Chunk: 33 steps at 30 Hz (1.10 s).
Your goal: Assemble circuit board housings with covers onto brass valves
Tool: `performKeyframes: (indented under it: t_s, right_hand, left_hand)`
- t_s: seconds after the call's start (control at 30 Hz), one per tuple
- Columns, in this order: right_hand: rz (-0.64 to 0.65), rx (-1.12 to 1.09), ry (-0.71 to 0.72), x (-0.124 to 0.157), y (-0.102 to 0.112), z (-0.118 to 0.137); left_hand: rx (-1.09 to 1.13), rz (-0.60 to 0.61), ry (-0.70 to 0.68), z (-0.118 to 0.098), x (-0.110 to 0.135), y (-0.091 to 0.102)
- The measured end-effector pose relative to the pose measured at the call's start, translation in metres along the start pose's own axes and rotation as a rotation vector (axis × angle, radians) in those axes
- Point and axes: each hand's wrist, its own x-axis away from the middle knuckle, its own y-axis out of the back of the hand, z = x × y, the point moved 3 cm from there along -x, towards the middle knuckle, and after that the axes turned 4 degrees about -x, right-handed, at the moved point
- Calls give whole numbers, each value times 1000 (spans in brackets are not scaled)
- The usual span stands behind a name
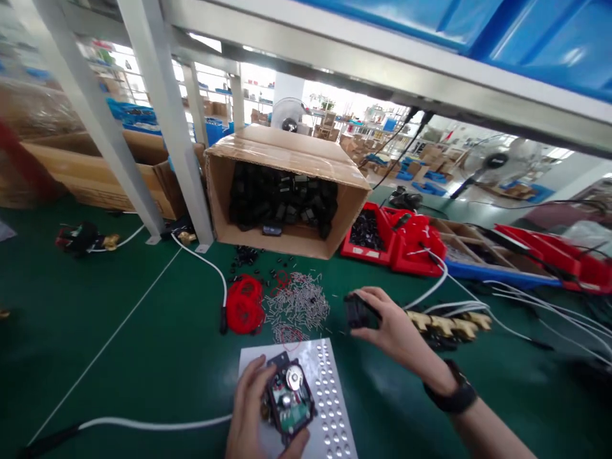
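My left hand (251,408) grips an opened black housing (291,400) with a green circuit board and a round white part inside. It is over a pale metal plate (329,382) with rows of round bumps. A white cable (157,425) runs left from beneath that hand. Off to the right, my right hand (385,322) is closed around a black plastic cover (357,312), held above the green tabletop. Between the plate and the carton lie a heap of small metal pins (301,303) and a red coil of rings (245,305).
A cardboard box (287,245) full of black parts lies on its side behind the pins. Red bins (368,252) stand to its right. Brass fittings (444,325) with white cables lie beyond my right hand. Metal shelf posts (167,115) rise at left.
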Motion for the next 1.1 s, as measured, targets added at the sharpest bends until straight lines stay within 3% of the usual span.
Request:
performKeyframes:
  t_s: [0.1,0.17,0.27,0.37,0.43,0.5,0.57,0.63,0.7,0.77,0.83,1.0,1.1]
  right_hand:
    - [252,203,-85,79,5,-23]
    - [342,288,-106,113,6,-26]
    - [211,310,-263,138,4,-23]
    - [69,363,-487,145,-5,-18]
    - [20,331,-552,146,-14,-12]
    - [-63,21,-603,145,-21,-6]
    - [-92,-532,-683,142,-30,0]
    - [-25,-1044,-737,136,-43,13]
    - [46,-1380,-754,129,-57,30]
    - [66,-1577,-723,123,-68,48]
    - [65,-1575,-618,120,-72,61]
    - [102,-977,-96,116,-58,82]
    - [106,-742,-24,115,-54,89]
  left_hand:
    - [5,58,117,-2,2,-3]
    - [6,89,181,-4,3,-4]
    - [-5,106,217,-6,2,-4]
    - [1,160,208,-9,-2,-3]
    - [10,193,189,-15,-3,0]
    - [-46,199,129,-27,-3,3]
    - [-171,203,-16,-46,0,6]
    - [-301,232,-214,-67,5,3]
    - [-395,284,-360,-83,11,-4]
    - [-471,329,-403,-89,15,-10]
    - [-532,353,-382,-89,17,-14]
    - [-543,340,-342,-84,16,-12]
    - [-439,337,-325,-81,13,-10]
